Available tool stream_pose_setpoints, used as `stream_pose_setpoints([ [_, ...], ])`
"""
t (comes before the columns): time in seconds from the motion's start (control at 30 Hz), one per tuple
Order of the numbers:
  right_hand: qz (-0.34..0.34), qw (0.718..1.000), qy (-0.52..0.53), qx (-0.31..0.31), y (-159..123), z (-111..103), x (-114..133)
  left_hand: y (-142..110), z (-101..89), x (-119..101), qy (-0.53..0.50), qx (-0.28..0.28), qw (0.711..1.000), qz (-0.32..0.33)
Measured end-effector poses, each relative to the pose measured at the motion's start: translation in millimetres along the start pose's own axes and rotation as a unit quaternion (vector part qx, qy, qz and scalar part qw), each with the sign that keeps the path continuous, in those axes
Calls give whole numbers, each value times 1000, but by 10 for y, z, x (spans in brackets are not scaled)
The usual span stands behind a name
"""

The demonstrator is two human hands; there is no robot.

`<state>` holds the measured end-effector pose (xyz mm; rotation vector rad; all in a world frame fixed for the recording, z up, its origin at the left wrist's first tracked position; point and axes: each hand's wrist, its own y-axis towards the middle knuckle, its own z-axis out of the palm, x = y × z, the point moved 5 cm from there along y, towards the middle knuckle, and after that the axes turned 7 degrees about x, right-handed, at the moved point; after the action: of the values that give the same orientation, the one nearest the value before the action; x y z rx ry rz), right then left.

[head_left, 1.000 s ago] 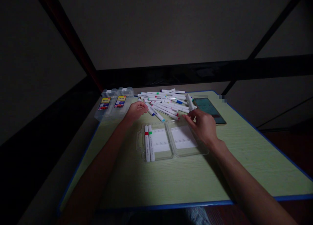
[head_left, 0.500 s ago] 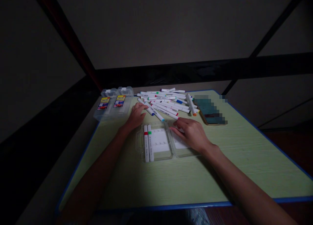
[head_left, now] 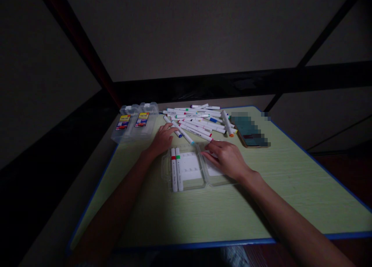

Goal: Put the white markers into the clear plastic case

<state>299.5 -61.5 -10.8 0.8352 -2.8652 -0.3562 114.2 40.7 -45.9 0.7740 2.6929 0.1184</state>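
Observation:
My left hand [head_left: 163,139] rests by the near-left edge of the loose markers, fingers apart, its fingertips against or just over a blue-tipped marker [head_left: 176,133]. Beside that lies a light-blue-tipped marker [head_left: 186,136]. My right hand [head_left: 228,156] is over the lid side of an opened clear plastic case [head_left: 193,186], thumb and fingers apart, fingertips close to a pink-tipped marker [head_left: 200,134]. Whether they touch it I cannot tell. In the case's left half, a red-banded marker [head_left: 174,174] and a green-banded marker [head_left: 179,174] lie side by side.
Two closed clear cases [head_left: 135,133] with colourful labels stand at the table's back left. A phone [head_left: 250,131] lies right of the heap of white markers [head_left: 192,116]. The light-green table [head_left: 226,216] has a blue edge, with a wall behind.
My left hand has shifted very slightly, and the blue-tipped marker by it has moved a little to the left. My right hand stays almost in place.

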Motion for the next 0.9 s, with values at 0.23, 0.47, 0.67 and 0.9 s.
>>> stream_pose_setpoints([
  [0.23, -4, 1000, -6, 1, -2, 13, -8, -15, -16, -5, 4, 7, 1000, 8],
  [0.47, -9, 1000, -11, 6, -3, 7, 3, -19, -9, 12, 5, 0, 1000, 10],
  [0.67, -13, 1000, -9, 4, 0, 0, 9, -18, -44, 24, 0, -15, 1000, -13],
  [0.9, -17, 1000, -12, 3, -2, 16, 8, 0, -94, 46, -20, -52, 998, -13],
])
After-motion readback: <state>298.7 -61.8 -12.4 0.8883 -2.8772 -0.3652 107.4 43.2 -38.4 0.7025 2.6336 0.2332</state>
